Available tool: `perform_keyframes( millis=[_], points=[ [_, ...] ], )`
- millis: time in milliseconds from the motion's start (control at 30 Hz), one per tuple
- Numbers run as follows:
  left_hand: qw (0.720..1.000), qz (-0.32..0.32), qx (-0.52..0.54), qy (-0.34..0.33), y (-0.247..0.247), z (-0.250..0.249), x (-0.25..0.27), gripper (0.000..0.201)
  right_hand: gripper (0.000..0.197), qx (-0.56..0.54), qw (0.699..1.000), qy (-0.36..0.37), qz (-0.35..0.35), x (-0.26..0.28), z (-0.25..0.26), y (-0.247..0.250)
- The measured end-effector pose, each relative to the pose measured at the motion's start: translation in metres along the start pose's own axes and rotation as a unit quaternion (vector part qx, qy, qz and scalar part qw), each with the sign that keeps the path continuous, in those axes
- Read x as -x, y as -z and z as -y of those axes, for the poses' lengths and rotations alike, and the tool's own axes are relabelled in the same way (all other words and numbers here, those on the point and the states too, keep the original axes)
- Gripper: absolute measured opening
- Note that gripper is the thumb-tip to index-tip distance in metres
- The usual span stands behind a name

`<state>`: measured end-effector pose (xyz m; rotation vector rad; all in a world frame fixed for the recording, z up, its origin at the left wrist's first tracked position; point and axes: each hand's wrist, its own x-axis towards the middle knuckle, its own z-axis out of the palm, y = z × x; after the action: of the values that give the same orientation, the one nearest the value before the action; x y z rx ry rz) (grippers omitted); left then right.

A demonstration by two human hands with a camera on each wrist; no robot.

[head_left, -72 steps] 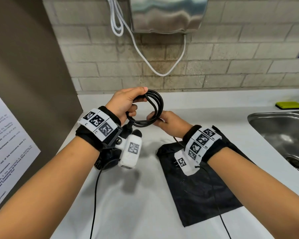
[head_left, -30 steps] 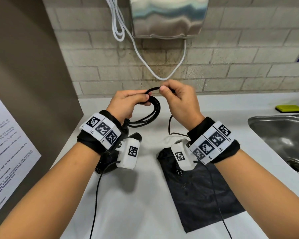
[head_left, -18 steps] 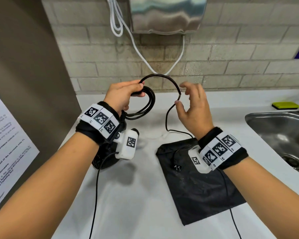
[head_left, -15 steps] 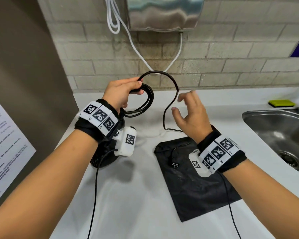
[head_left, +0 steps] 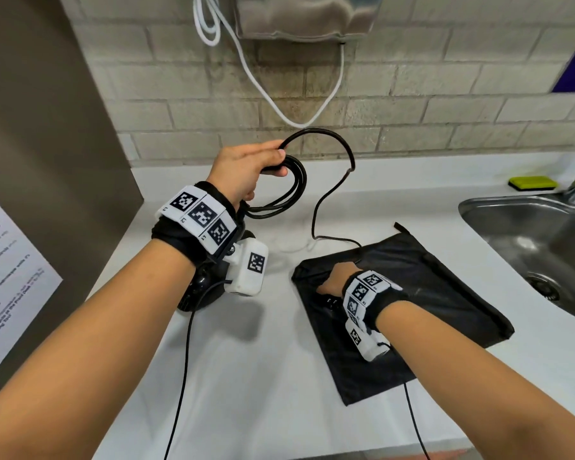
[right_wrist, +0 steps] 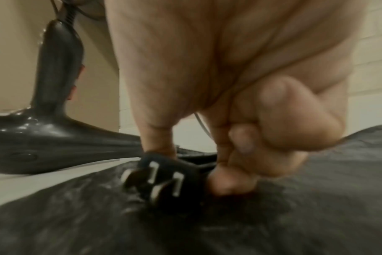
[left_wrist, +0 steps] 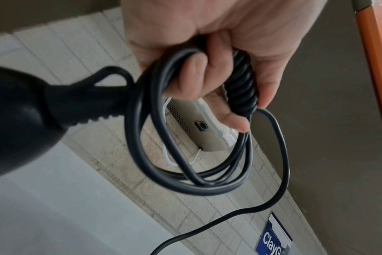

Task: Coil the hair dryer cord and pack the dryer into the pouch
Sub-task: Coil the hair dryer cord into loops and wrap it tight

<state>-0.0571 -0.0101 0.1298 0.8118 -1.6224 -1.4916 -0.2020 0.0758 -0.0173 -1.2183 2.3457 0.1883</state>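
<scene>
Dryer lies on the table at left, handle up, nozzle toward the pouch. My left hand, raised above it, grips the coiled cord; my right hand reaches down, its fingers pinching the plug on the pouch.

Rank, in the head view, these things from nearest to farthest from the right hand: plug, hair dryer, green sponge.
1. plug: on the pouch, held in the right hand.
2. hair dryer: to the left, below the left wrist.
3. green sponge: far right, behind the sink.
</scene>
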Motion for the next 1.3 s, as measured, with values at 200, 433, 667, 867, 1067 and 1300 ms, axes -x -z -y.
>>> perform_keyframes(
  millis=[200, 433, 667, 867, 1067, 1300],
  points=[
    [1.0, 0.003, 0.011, 0.0, -0.002, 0.0, 0.003, 0.013, 0.026, -0.064, 0.997, 0.015, -0.034, -0.002, -0.002, 0.005],
    [1.0, -0.007, 0.027, 0.005, 0.0, 0.001, 0.005, 0.024, 0.024, -0.643, 0.681, 0.169, -0.307, 0.007, 0.007, 0.035],
    [0.999, -0.02, 0.021, 0.016, 0.001, 0.003, 0.003, 0.025, 0.019, -0.674, 0.49, 0.364, -0.416, 0.046, 0.041, 0.059],
    [0.996, 0.017, 0.049, 0.071, -0.001, 0.013, 0.0, 0.026, 0.015, -0.481, 0.617, 0.337, -0.525, 0.019, 0.057, 0.048],
    [0.992, 0.035, 0.075, 0.091, -0.002, 0.012, 0.002, 0.023, 0.029, -0.505, 0.601, 0.369, -0.497, 0.012, 0.068, 0.06],
    [0.993, 0.011, 0.075, 0.088, 0.008, 0.005, -0.011, 0.02, 0.026, -0.462, 0.698, 0.396, -0.378, 0.012, 0.068, 0.082]
  ],
)
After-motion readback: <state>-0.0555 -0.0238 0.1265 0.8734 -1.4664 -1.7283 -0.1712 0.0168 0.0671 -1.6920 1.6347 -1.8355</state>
